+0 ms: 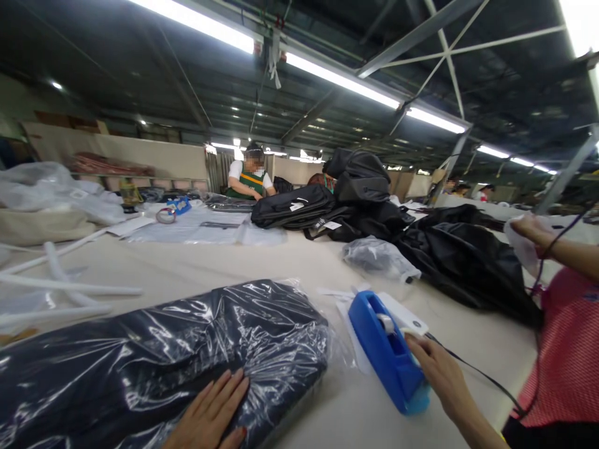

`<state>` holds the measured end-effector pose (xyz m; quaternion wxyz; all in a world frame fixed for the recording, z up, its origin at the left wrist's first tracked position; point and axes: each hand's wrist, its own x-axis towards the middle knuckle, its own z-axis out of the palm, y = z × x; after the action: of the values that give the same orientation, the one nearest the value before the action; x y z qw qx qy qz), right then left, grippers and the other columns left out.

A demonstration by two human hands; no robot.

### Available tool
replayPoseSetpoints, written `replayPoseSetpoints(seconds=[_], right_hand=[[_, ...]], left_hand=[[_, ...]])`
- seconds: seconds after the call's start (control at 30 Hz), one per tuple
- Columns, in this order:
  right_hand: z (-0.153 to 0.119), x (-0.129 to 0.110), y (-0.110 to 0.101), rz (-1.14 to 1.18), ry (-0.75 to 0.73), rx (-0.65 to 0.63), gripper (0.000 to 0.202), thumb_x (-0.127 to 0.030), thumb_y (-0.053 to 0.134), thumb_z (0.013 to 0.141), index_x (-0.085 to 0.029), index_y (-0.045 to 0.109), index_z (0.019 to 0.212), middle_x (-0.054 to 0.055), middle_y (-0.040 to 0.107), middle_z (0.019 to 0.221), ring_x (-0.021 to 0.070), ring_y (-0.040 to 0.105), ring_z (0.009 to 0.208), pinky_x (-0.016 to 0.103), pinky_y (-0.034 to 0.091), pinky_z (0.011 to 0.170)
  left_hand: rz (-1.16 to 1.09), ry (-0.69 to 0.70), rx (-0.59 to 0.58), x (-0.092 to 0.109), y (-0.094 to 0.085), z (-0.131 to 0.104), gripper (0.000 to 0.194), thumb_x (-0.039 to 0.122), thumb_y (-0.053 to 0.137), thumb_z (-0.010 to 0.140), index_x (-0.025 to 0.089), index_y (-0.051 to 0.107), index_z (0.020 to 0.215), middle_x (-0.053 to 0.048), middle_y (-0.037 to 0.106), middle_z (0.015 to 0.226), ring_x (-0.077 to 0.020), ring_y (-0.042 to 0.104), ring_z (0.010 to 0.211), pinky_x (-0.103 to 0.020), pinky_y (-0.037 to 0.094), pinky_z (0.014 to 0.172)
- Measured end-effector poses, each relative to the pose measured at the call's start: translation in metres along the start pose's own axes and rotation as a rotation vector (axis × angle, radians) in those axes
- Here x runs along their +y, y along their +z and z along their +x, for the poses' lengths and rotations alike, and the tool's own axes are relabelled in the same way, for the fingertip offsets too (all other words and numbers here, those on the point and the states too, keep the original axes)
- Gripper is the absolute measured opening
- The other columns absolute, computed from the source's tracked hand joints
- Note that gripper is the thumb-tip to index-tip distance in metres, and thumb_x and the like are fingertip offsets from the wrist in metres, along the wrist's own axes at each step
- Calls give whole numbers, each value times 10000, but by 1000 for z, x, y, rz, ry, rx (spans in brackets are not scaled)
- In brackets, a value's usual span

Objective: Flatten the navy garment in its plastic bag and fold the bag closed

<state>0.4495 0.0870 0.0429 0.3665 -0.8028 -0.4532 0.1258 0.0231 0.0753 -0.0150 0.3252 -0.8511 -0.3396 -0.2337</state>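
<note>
A dark folded garment sealed in a clear plastic bag [154,355] lies on the table in front of me. My left hand [210,411] rests flat on its near edge, fingers together and extended. To the right stands a blue tape dispenser [384,349]. My right hand [440,371] touches its near end, fingertips at the tape roll. A thin black cord [482,374] runs across the table past that hand.
A person in a red striped top [566,349] works at my right, holding a white piece [521,240]. Black garments [463,262] and a crumpled plastic bag [379,255] lie beyond. White strips [70,287] lie at left. Another person [250,178] sits far back.
</note>
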Motion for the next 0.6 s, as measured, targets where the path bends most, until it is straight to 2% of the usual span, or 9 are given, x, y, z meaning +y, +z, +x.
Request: replayPoseSetpoints(seconds=[0.07, 0.2, 0.3, 0.37, 0.43, 0.5, 0.6], right_hand=[[-1, 3, 0, 72, 14, -50, 477, -686, 469, 578, -231, 599, 519, 67, 639, 599, 265, 588, 614, 357, 418, 533], [-1, 5, 2, 258, 62, -102, 435, -611, 563, 554, -202, 697, 616, 84, 685, 698, 284, 625, 712, 355, 462, 560], [-4, 3, 0, 402, 61, -69, 462, -617, 598, 547, -196, 715, 697, 96, 708, 890, 301, 627, 930, 366, 511, 742], [-10, 7, -6, 535, 28, -4, 422, -608, 650, 534, -211, 699, 669, 80, 689, 1011, 295, 581, 1066, 354, 471, 903], [-22, 19, -13, 674, 38, 79, 388, -581, 735, 493, -214, 672, 602, 57, 667, 1048, 281, 541, 1129, 317, 408, 994], [-38, 36, -19, 788, 156, 136, 427, -548, 825, 385, -209, 681, 600, 42, 667, 1018, 267, 528, 1136, 260, 408, 984], [-61, 61, -14, 884, 397, 63, 560, -530, 882, 276, -185, 718, 685, 52, 693, 934, 240, 577, 1028, 210, 500, 821]], left_hand=[[25, 7, -14, 0, -3, 1, 665, 438, 373, 948, 158, 126, 1499, -1, 667, 1191, -147, 664, 1010, -232, 555, 750], [80, 18, -18, 1, -10, 5, 649, 405, 326, 960, 119, 99, 1496, -3, 668, 1180, -144, 673, 993, -239, 566, 730], [77, 35, -18, 2, -9, 4, 654, 396, 328, 958, 113, 87, 1495, -3, 669, 1177, -147, 678, 981, -238, 571, 727], [64, 32, -19, 2, -8, 3, 656, 399, 337, 953, 126, 95, 1498, -3, 658, 1197, -150, 674, 996, -237, 571, 734], [51, 9, -33, 2, -7, 1, 658, 399, 352, 945, 147, 105, 1501, -1, 640, 1228, -151, 662, 1028, -234, 570, 750], [42, -8, -62, 2, -7, 1, 677, 410, 378, 938, 159, 103, 1503, 0, 629, 1245, -154, 651, 1054, -233, 567, 767], [40, -1, -72, 2, -8, 2, 708, 438, 397, 933, 152, 90, 1503, -3, 635, 1236, -161, 654, 1048, -235, 569, 766]])
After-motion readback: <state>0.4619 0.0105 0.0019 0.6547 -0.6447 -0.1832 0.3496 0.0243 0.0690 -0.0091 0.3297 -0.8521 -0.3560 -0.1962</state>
